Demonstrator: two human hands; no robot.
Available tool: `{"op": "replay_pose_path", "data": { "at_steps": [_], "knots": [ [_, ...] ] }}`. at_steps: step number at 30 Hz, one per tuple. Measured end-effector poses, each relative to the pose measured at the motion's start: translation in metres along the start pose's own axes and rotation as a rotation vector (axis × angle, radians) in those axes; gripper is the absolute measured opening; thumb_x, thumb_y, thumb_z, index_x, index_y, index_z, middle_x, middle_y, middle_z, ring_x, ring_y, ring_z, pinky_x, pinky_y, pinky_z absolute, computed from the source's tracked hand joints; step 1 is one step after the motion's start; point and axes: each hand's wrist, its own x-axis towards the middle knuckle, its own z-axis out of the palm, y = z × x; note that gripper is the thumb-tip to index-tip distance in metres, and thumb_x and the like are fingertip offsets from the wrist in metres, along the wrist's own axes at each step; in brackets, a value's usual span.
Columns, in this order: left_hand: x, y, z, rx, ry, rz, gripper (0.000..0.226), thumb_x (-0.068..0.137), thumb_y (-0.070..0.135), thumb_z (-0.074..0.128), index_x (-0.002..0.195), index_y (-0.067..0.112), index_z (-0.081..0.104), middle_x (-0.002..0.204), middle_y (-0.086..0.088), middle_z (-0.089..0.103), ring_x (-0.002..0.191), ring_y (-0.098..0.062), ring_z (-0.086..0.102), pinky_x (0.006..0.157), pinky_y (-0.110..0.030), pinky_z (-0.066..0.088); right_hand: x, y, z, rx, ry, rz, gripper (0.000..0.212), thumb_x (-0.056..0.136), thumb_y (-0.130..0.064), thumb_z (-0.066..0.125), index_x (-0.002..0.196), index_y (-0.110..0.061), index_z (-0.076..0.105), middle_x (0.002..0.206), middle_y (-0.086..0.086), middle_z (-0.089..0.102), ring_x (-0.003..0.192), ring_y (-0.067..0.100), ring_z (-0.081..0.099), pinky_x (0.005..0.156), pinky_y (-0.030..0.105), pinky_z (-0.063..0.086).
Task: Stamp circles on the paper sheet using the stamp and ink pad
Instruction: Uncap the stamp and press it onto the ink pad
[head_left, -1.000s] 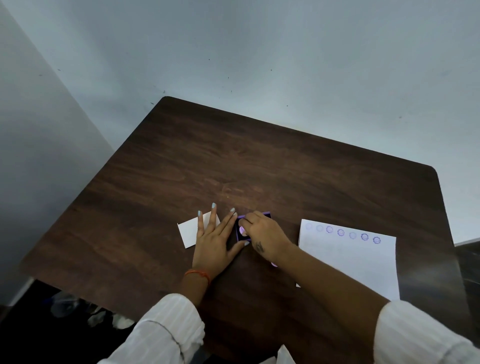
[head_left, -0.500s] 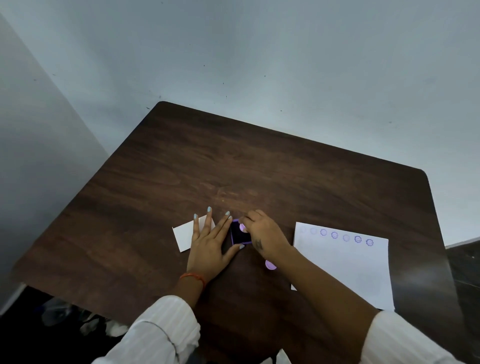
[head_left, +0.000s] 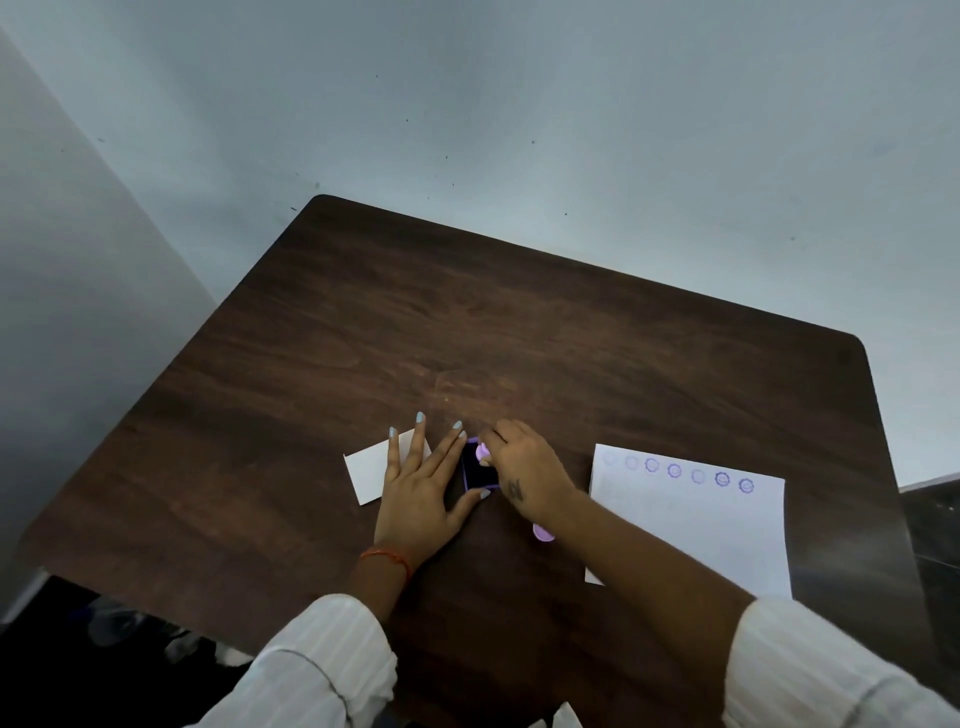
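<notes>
A small purple ink pad (head_left: 479, 473) lies open on the dark wooden table (head_left: 467, 322). My left hand (head_left: 418, 499) rests flat beside it, fingers spread, with index finger and thumb flanking the pad's left side. My right hand (head_left: 524, 467) pinches a small lilac stamp (head_left: 483, 451) that sits on the pad's far edge. To the right lies the white paper sheet (head_left: 696, 530), with a row of several purple circles along its top edge, the left ones fainter.
A small white card (head_left: 366, 470) lies partly under my left fingers. A round lilac piece (head_left: 543, 532) shows just below my right wrist. Grey walls stand behind and left of the table; its near edge is by my sleeves.
More of the ink pad's dark surface shows now than a second ago, when my right hand covered it. Both hands stay at the pad; the view has shifted slightly.
</notes>
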Motion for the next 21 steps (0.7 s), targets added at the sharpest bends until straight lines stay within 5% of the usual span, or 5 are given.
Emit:
{"op": "replay_pose_path", "data": {
  "at_steps": [5, 10, 15, 18, 21],
  "knots": [
    [0.000, 0.000, 0.002, -0.005, -0.009, -0.002, 0.070, 0.086, 0.063, 0.036, 0.143, 0.024, 0.025, 0.151, 0.008, 0.030, 0.146, -0.026, 0.001, 0.116, -0.046, -0.014, 0.005, 0.011, -0.010, -0.034, -0.063, -0.125, 0.025, 0.090, -0.007, 0.048, 0.111, 0.001, 0.058, 0.111, 0.020, 0.062, 0.104, 0.032, 0.054, 0.088, 0.042, 0.047],
    [0.001, -0.001, 0.003, -0.006, 0.002, 0.005, 0.071, 0.085, 0.063, 0.033, 0.144, 0.024, 0.025, 0.152, 0.009, 0.027, 0.145, -0.026, -0.001, 0.116, -0.045, -0.016, -0.003, -0.010, 0.006, 0.075, 0.065, 0.136, 0.038, 0.076, -0.005, 0.066, 0.113, -0.003, 0.057, 0.117, 0.015, 0.059, 0.108, 0.028, 0.053, 0.091, 0.034, 0.044],
    [0.000, -0.001, 0.002, -0.036, 0.028, -0.004, 0.071, 0.084, 0.062, 0.038, 0.142, 0.022, 0.030, 0.149, 0.005, 0.036, 0.145, -0.025, 0.002, 0.117, -0.046, -0.011, 0.000, -0.001, -0.012, 0.322, 0.085, 0.293, 0.017, 0.085, -0.010, 0.058, 0.098, -0.006, 0.067, 0.100, 0.016, 0.066, 0.091, 0.025, 0.059, 0.074, 0.027, 0.041],
    [0.000, -0.001, 0.002, -0.031, 0.026, -0.004, 0.072, 0.084, 0.064, 0.036, 0.143, 0.022, 0.028, 0.149, 0.005, 0.037, 0.145, -0.025, 0.001, 0.116, -0.046, -0.012, -0.003, 0.008, -0.021, 0.263, 0.004, 0.202, 0.018, 0.083, -0.007, 0.056, 0.097, -0.003, 0.067, 0.102, 0.017, 0.065, 0.094, 0.030, 0.059, 0.079, 0.033, 0.043],
    [0.000, -0.002, 0.003, -0.029, 0.013, -0.007, 0.073, 0.084, 0.065, 0.036, 0.143, 0.023, 0.025, 0.151, 0.006, 0.032, 0.146, -0.023, -0.004, 0.117, -0.047, -0.012, -0.010, 0.003, -0.016, 0.060, -0.166, 0.049, 0.029, 0.088, -0.006, 0.051, 0.117, -0.003, 0.055, 0.124, 0.018, 0.056, 0.116, 0.031, 0.050, 0.096, 0.035, 0.041]
  ]
}}
